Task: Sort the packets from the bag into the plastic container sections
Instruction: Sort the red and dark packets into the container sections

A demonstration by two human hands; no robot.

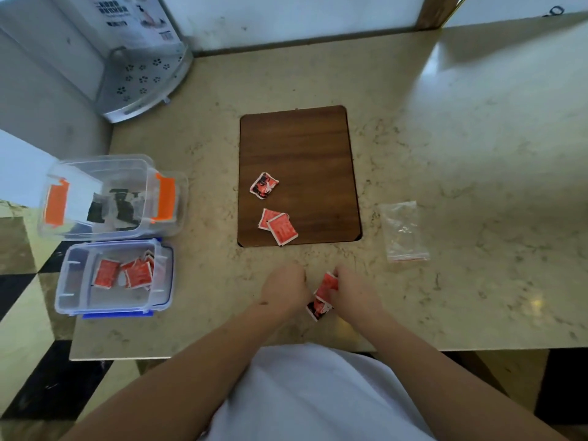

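Both hands meet near the counter's front edge. My right hand is closed on red packets, with a red-and-black packet below it. Beside them, my left hand is curled; whether it grips a packet is hidden. On the brown wooden board lie a red-and-black packet and two overlapping red packets. At left, the blue-clipped divided container holds several red packets. Behind it, the orange-clipped container holds dark packets. The empty clear bag lies at right.
A white perforated corner rack stands at the back left against the wall. The marble counter stretches to the right and back. Its left edge drops to a black and cream checkered floor.
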